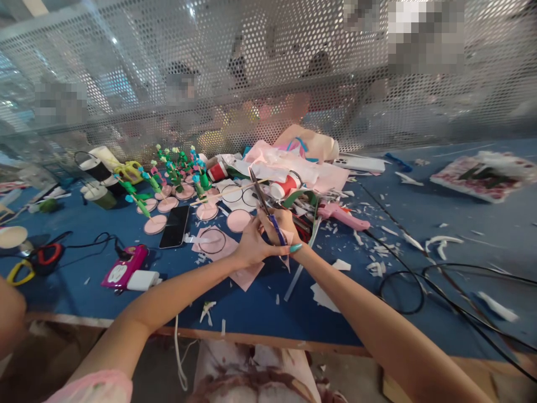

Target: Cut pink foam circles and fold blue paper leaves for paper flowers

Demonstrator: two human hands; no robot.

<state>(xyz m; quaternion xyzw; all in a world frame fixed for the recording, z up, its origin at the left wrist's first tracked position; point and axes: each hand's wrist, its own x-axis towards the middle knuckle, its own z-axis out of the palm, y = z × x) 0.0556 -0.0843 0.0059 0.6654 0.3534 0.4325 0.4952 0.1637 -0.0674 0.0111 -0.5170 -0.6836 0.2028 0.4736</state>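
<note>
My two hands meet over the middle of the blue table. Scissors with dark blades and blue handles point up and away, and my right hand is closed around their handles. My left hand is closed against it, its teal-nailed thumb crossing below the handles. A small piece of pink paper shows under that thumb; the fingers partly hide it. Beside my left wrist lies a pink sheet with a dark ring on it. Pink discs lie just beyond, several carrying green stems with small flowers.
A black phone and a magenta power socket lie left. To the right are a pink glue gun, black cables and paper scraps. Crumpled pink paper is piled before a perforated metal screen. Yellow-and-red-handled scissors lie far left.
</note>
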